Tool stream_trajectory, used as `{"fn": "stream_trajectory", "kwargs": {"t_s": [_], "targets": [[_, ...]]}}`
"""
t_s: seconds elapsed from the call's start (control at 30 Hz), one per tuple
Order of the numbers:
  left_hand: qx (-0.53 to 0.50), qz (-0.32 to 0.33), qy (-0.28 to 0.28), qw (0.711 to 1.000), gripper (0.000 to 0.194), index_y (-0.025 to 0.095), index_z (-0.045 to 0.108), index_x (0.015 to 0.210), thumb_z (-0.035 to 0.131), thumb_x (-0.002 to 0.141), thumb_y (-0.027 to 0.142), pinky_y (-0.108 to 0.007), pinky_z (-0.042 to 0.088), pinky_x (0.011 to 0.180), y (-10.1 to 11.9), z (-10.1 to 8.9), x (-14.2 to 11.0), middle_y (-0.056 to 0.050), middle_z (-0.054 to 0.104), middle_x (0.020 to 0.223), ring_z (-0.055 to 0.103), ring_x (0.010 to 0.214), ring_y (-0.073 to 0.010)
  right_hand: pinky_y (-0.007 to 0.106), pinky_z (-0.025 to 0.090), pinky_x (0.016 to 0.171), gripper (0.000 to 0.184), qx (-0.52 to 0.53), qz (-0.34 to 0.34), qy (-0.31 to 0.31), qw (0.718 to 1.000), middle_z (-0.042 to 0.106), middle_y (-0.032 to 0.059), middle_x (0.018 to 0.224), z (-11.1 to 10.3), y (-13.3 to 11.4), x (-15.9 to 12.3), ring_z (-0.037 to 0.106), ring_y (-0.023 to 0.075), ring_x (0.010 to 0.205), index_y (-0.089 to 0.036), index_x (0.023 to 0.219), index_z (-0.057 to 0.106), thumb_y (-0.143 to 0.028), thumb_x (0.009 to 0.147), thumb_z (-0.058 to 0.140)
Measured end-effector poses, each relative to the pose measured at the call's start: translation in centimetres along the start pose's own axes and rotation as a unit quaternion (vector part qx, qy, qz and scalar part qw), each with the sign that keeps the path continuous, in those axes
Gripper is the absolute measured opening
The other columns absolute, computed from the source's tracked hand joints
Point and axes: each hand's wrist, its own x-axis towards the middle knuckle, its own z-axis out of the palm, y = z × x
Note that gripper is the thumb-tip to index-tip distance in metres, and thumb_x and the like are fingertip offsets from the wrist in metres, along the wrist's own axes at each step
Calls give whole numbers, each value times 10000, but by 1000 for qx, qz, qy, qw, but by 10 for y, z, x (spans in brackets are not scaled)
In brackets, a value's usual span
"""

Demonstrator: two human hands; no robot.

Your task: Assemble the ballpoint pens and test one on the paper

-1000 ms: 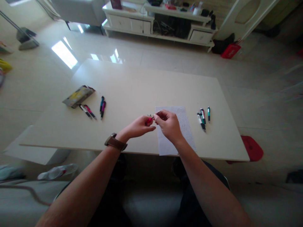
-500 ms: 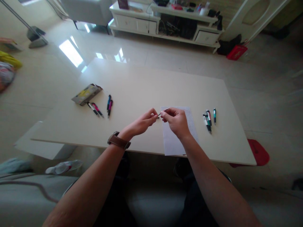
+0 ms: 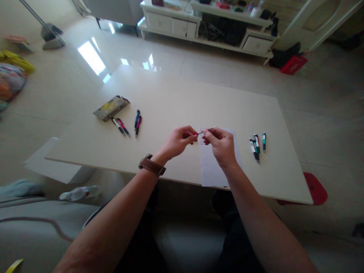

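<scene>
My left hand [image 3: 182, 141], with a brown-strapped watch [image 3: 152, 165] on its wrist, is closed in a pinch above the table. A small red pen part [image 3: 196, 134] shows at its fingertips, most of it hidden by the fingers. My right hand [image 3: 221, 143] pinches a thin dark pen refill [image 3: 211, 128], which spans the small gap to the left fingertips. Whether the refill sits inside the red part, I cannot tell. Under the right hand lies a white sheet of paper [image 3: 212, 170] with writing on its upper part.
On the white table [image 3: 170, 98], several pens [image 3: 254, 148] lie to the right. A blue pen [image 3: 137, 118], a purple pen [image 3: 138, 126] and two more pens [image 3: 121, 127] lie left, beside a grey-yellow box [image 3: 111, 108]. A red stool [image 3: 315, 188] stands by the right edge.
The view has shifted slightly, moving the whole scene rightward. Both hands stay close together; the red part now shows at my left fingertips and more of the refill sticks out past my right fingers.
</scene>
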Motion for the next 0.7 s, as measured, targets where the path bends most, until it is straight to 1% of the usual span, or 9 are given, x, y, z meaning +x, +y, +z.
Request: {"fn": "stream_trajectory", "kwargs": {"t_s": [0.13,0.27,0.4,0.47,0.6,0.67,0.7], "targets": [[11,-3,2,1000,190,132,666,843,723,811,310,-256,469,649,0,2,0,-38,675,741,594,679,-114,267,487,576,211,-19,-4,-13,1000,674,17,678,-3,3,0,584,127,590,-168,779,728,-375,809,707],[36,-3,0,999,179,139,661,874,726,812,295,-279,491,704,-3,3,0,-43,704,764,638,729,-135,276,480,577,219,-51,-8,-36,998,671,22,676,-5,4,0,578,134,594,-167,772,731,-376,823,692],[-7,-18,-39,999,163,135,665,902,645,876,295,-314,525,737,-4,2,1,-66,726,826,666,745,-148,280,482,600,222,-69,-16,-58,996,688,30,701,-5,3,1,605,148,638,-165,806,745,-376,835,681],[-16,-23,-46,999,161,126,661,894,601,902,275,-317,530,725,-3,2,1,-73,722,831,661,725,-143,280,480,608,225,-71,-18,-75,995,694,32,714,-5,3,2,608,148,648,-163,830,749,-376,840,678],[-9,-21,-16,1000,97,128,619,862,566,908,194,-311,522,725,1,-1,0,-58,697,779,647,724,-139,281,457,598,262,-72,-7,-93,993,672,31,681,0,5,5,574,136,616,-149,805,743,-404,831,690],[-4,-16,13,1000,78,139,592,865,538,914,165,-299,512,720,5,-4,-1,-36,674,753,625,706,-127,282,463,616,312,-69,7,-94,993,676,27,713,3,6,8,580,137,636,-146,926,746,-424,785,742],[-1,-13,30,999,78,145,578,869,521,921,158,-292,506,717,8,-5,-1,-28,668,753,614,698,-120,282,467,627,377,-74,12,-91,993,681,25,740,4,8,11,588,140,654,-147,1008,733,-425,756,770]]}}
